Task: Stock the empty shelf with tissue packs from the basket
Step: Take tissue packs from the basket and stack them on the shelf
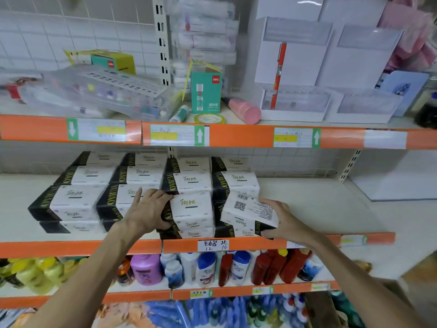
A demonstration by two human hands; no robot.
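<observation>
With left hand (147, 209), gripping side of front tissue pack (192, 208); with right hand (285, 221), holding tilted pack (248, 213), barcode up, at right end of the row. Around them on the shelf (319, 209): four columns of stacked packs (78, 202). Leaves right half bare. Can't see the basket. Looks roughly half done, more to place.

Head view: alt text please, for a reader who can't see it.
The left hand grips a front tissue pack on the half-stocked shelf; the right hand holds a tilted tissue pack, barcode up.
</observation>
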